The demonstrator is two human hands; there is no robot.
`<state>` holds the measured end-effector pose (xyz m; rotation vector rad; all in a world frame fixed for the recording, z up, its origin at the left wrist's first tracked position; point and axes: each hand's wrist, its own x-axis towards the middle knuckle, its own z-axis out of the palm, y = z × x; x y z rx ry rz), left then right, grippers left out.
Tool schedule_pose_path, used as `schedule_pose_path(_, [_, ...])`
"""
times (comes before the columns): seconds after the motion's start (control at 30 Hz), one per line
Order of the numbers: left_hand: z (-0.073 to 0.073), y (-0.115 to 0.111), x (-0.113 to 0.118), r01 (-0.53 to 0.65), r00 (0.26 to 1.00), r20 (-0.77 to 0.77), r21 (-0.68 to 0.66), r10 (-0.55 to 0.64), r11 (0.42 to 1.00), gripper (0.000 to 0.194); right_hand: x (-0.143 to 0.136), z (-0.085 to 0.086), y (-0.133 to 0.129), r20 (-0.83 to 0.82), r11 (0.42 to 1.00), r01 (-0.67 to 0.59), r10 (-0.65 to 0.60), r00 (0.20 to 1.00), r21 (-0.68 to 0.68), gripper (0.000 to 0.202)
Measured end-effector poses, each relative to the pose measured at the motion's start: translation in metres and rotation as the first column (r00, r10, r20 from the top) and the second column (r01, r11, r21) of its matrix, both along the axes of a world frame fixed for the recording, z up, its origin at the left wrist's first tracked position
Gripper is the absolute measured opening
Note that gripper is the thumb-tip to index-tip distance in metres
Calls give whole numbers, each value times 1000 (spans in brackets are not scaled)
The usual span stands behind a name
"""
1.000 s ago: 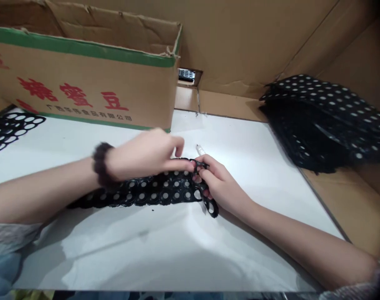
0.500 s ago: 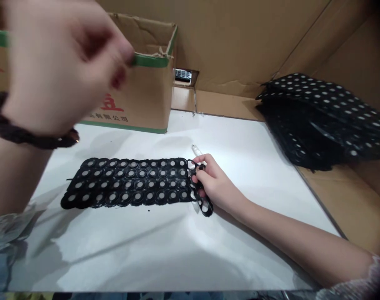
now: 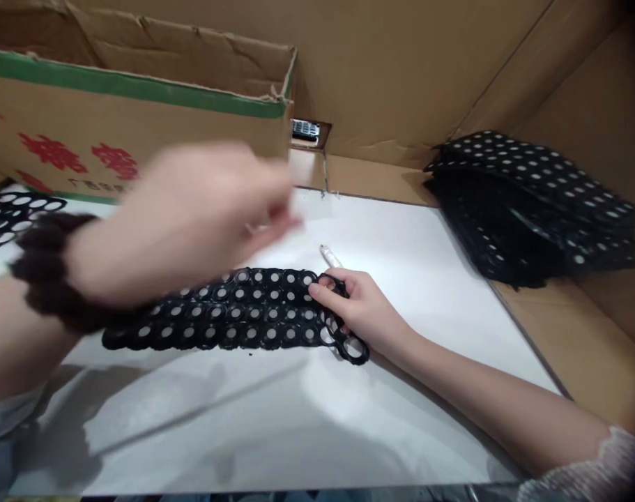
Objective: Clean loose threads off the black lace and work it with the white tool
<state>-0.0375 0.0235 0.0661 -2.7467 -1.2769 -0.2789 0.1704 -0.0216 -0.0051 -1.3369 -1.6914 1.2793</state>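
Observation:
A black sheet with rows of round holes [image 3: 233, 314] lies flat on the white table. At its right end my right hand [image 3: 366, 307] is closed, thumb on top, on a loose strip of black rings [image 3: 353, 348] folded up from the sheet. My left hand [image 3: 207, 209] hangs over the sheet's upper left part, hiding some of it. Motion smears its fingers; they look curled, and I cannot make out anything in them. A dark scrunchie [image 3: 50, 272] is around the left wrist.
An open cardboard box [image 3: 192, 104] with green edging stands at the back left. Black ring strips [image 3: 19, 219] lie at far left. A white pen-like stick [image 3: 330, 256] rests behind my right hand. Stacked black perforated sheets [image 3: 531, 209] lean at right against cardboard walls.
My left hand has moved right and down, from in front of the box towards the sheet. My right hand keeps its hold, shifted slightly right, with its thumb now flatter on the sheet's end.

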Motion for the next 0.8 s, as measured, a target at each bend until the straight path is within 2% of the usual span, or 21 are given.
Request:
schedule_pose_path(0.03, [-6,-8,14,99,992,-82,-12,-99,995,34,0,0,0,-8,1000,-16,15,1000,-3,23])
schedule_pose_path(0.07, [-11,-13,25,185,972,-128,-108,-198,977,28,0,1,0,-15,999,-33,33,999,-3,22])
schedule_pose_path(0.13, [-23,-14,37,239,957,-115,-206,-266,949,20,0,2,-1,-23,998,-64,64,998,8,20])
schedule_pose_path(0.27, [-36,-1,36,170,985,31,-303,-168,938,17,0,4,0,-8,991,-91,92,996,94,18])
schedule_pose_path(0.33, [-35,3,33,152,987,98,-377,-124,914,18,0,3,1,-9,989,-91,93,996,116,19])
schedule_pose_path(0.43, [-33,3,33,180,980,159,-456,-119,872,16,-1,1,2,-10,993,-92,93,996,80,20])
schedule_pose_path(0.53, [-35,2,36,189,976,186,-454,-115,871,13,-1,0,2,19,994,-96,95,995,59,20])
schedule_pose_path(0.67, [-37,7,33,144,971,238,-444,-38,884,11,-1,0,2,37,994,-98,96,995,58,22])
schedule_pose_path(0.8, [-24,15,27,86,963,266,-440,38,894,14,-1,2,3,65,996,-67,64,996,57,24])
